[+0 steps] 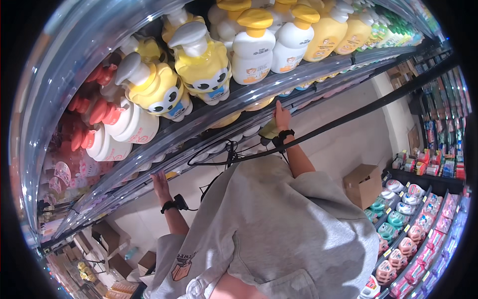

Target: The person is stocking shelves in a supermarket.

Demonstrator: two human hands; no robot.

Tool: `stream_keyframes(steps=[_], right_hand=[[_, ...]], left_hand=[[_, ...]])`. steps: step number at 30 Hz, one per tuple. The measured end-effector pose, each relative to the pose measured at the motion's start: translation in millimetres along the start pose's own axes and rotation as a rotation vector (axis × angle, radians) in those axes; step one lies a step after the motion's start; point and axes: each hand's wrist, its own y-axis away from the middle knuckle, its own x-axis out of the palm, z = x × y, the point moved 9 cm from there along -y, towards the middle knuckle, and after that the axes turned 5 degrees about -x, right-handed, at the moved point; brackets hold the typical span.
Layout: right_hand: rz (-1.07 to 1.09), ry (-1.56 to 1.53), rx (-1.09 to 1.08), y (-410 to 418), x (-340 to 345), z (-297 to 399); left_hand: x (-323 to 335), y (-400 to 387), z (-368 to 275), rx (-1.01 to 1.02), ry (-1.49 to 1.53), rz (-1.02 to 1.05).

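Note:
My right hand [282, 117] is up at the front edge of a lower shelf, with an olive-green cloth [269, 129] held in it. My left hand [161, 187] rests its fingers at the shelf edge [149, 183] farther left, and no object shows in it. Above both hands, a shelf with a clear plastic front guard [239, 98] carries pump bottles. Among them are yellow animal-shaped bottles [203, 71] with grey pumps and white bottles [254, 56] with yellow pumps. White bottles with red pumps [130, 121] stand at the left. What lies deeper on the lower shelves is hidden.
A black strap [336, 121] crosses the view, and a looped black cable [209, 162] hangs between my arms. An open cardboard box [362, 185] stands on the floor at right, beside a tiered display of tubs [397, 220]. More cartons [106, 237] lie at lower left.

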Motion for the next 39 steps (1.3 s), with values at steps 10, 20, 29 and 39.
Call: stream_keyframes(steps=[10, 20, 29, 39], right_hand=[[0.148, 0.159, -0.092, -26, 10, -50], [0.137, 0.265, -0.135, -32, 14, -44], [0.190, 0.170, -0.054, -21, 13, -79], [0.093, 0.020, -0.179, -5, -3, -32]], left_hand=[[-1, 10, 14, -0.024, -0.076, -0.030], [28, 21, -11, 0.045, 0.065, -0.271], [18, 14, -21, 0.117, -0.142, -0.425], [-18, -6, -14, 0.108, -0.261, -0.548]])
